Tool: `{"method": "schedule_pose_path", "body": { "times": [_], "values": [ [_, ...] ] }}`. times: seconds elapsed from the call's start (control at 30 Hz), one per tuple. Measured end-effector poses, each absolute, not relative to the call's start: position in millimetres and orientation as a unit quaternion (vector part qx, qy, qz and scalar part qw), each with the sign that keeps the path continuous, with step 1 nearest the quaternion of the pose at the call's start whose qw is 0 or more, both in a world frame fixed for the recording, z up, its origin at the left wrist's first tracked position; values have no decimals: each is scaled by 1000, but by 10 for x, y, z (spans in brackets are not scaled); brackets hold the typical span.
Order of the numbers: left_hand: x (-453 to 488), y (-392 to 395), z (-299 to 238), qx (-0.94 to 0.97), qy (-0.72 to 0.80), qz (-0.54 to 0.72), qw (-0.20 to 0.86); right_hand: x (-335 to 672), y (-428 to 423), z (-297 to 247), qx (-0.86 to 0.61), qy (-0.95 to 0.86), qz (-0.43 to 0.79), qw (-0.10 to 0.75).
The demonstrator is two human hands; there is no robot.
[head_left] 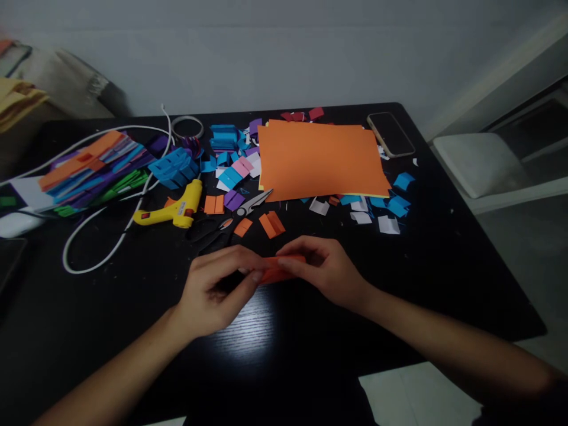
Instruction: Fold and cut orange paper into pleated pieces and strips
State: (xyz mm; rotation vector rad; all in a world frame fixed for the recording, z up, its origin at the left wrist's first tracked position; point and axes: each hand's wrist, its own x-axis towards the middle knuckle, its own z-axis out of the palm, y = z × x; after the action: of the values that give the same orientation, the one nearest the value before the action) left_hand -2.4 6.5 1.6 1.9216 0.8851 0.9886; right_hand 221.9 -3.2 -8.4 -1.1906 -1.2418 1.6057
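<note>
Between my two hands is a small folded piece of orange paper [280, 270], held just above the black table. My left hand [222, 287] pinches its left end between thumb and fingers. At the other end, my right hand [326, 269] grips the paper with its thumb along the near face; the fingertips behind are partly hidden. Beyond my hands lie scissors [247, 205] with dark handles and several small folded orange papers [272, 225]. A stack of orange sheets [319, 160] rests farther back, over scattered paper scraps.
A yellow glue gun [177, 207] lies left of the scissors, near a looped white cable [71, 248]. Bundles of folded coloured paper [95, 163] are piled at the left. A phone [390, 134] rests at the back right of the black table [444, 266]. Behind stands a wall [266, 65].
</note>
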Motion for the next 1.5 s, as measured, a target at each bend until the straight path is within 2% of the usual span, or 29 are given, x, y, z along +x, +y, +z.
{"method": "schedule_pose_path", "body": {
  "times": [0.37, 0.63, 0.8, 0.97, 1.07, 1.23, 1.5],
  "values": [
    [39, 83, 19, 732, 451, 322, 397, 2218, -85, -33, -481, -567, 552, 377],
    [-26, 128, 1, 654, 517, 348, 429, 2269, 41, -108, -506, -511, 567, 402],
    [-18, 147, 5, 659, 491, 319, 472, 2279, 57, -123, -510, -487, 569, 422],
    [-4, 154, -11, 670, 511, 390, 371, 2275, 55, -129, -429, -381, 674, 465],
    [32, 133, -17, 599, 536, 400, 441, 2240, 22, -158, -406, -372, 700, 455],
    [133, 78, -19, 545, 493, 384, 559, 2167, -62, -208, -444, -422, 653, 445],
    [143, 17, -102, 555, 444, 413, 569, 2191, -40, -158, -450, -427, 646, 446]
  ]
}}
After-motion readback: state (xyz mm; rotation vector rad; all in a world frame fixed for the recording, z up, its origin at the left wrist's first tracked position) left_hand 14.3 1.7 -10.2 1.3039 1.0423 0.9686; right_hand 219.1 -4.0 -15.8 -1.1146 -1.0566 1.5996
